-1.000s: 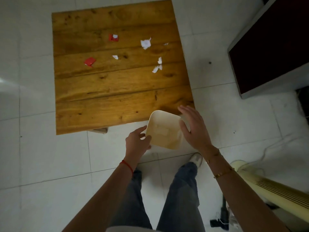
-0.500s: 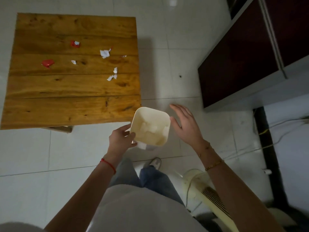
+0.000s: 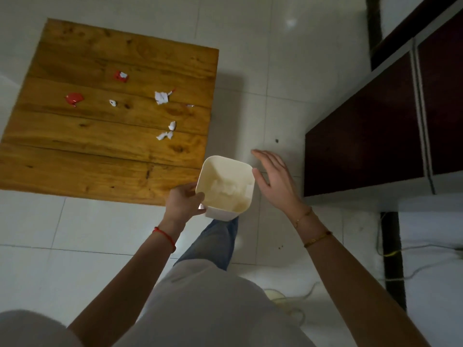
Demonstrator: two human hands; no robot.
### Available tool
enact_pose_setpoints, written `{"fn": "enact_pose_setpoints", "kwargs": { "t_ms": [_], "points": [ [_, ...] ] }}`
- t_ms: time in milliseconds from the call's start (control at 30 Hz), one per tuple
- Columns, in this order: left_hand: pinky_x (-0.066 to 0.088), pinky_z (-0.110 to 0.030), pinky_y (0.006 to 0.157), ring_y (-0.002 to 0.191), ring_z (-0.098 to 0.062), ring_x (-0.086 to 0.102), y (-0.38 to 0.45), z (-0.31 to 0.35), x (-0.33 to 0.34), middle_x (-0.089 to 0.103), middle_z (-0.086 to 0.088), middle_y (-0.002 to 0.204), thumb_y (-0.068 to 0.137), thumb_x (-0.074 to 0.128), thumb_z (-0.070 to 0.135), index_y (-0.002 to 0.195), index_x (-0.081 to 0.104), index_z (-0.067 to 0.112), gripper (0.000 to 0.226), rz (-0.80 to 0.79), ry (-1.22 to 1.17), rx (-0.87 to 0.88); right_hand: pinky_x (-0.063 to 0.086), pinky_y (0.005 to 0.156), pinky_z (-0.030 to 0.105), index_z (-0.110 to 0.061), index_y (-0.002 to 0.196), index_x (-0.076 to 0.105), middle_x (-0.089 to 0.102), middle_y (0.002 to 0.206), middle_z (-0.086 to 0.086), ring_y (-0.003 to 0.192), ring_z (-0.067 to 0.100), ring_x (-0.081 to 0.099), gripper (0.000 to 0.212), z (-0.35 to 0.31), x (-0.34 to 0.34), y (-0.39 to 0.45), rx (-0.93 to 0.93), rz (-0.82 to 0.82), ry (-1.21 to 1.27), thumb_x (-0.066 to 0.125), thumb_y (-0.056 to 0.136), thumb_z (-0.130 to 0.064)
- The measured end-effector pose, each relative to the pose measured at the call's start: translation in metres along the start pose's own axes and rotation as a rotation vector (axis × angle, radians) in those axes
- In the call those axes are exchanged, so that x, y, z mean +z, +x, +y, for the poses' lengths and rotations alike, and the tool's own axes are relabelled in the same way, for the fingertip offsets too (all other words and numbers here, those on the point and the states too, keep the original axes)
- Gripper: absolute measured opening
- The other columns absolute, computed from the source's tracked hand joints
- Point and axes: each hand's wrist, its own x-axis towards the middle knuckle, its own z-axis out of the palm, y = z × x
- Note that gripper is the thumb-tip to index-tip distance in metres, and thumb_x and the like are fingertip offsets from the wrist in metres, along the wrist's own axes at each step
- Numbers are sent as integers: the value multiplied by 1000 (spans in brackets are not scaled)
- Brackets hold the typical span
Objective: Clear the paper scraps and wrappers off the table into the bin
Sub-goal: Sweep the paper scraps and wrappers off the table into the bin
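A small cream bin (image 3: 240, 169) hangs in the air just off the wooden table's (image 3: 100, 159) near right corner. My left hand (image 3: 184, 201) grips its left rim. White paper lies inside it. My right hand (image 3: 273, 179) is flat and spread, just right of the bin and not touching it. On the table lie two red wrappers (image 3: 74, 98) (image 3: 121, 76) and several white paper scraps (image 3: 161, 97) (image 3: 113, 103) (image 3: 168, 131).
A dark red cabinet (image 3: 375, 131) with a pale frame stands at the right. White floor tiles (image 3: 250, 96) surround the table. Cables (image 3: 400, 254) and a cream fan base (image 3: 278, 296) lie on the floor near my legs.
The view has swung, so the table sits more to the left and turned. The bin stays in my left hand; my right hand stays spread beside it.
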Motion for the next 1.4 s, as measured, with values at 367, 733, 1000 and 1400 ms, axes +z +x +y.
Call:
{"fn": "enact_pose_setpoints", "kwargs": {
  "t_ms": [367, 733, 1000, 1400],
  "points": [
    [62, -43, 67, 93, -32, 70, 69, 70, 28, 68, -9, 110, 82, 63, 3, 127, 60, 10, 46, 179, -145, -134, 29, 116, 31, -13, 143, 47, 51, 146, 4, 137, 19, 40, 46, 12, -31, 178, -312, -177, -47, 45, 100, -30],
    [62, -32, 63, 70, -9, 67, 111, 98, 42, 66, -1, 104, 83, 63, 8, 124, 64, 16, 42, 418, -266, -199, 29, 116, 33, -16, 147, 43, 47, 150, 1, 143, 19, 34, 47, -12, -5, 322, -626, -470, -19, 44, 102, -30],
    [61, -29, 61, 75, -16, 68, 145, 123, 88, 68, -4, 100, 83, 62, 6, 119, 68, 12, 37, 688, -582, -358, 20, 121, 35, -18, 153, 32, 35, 158, 0, 149, 18, 23, 52, -14, 17, 409, -870, -756, -52, 41, 103, -30],
    [60, -26, 58, 91, -25, 65, 186, 128, 169, 67, -8, 109, 82, 64, 4, 117, 69, 13, 37, 920, -1028, -499, 17, 123, 42, -24, 155, 25, 21, 164, -1, 153, 19, 13, 54, -42, 79, 474, -1324, -1044, -321, 38, 103, -34]
  ]
}}
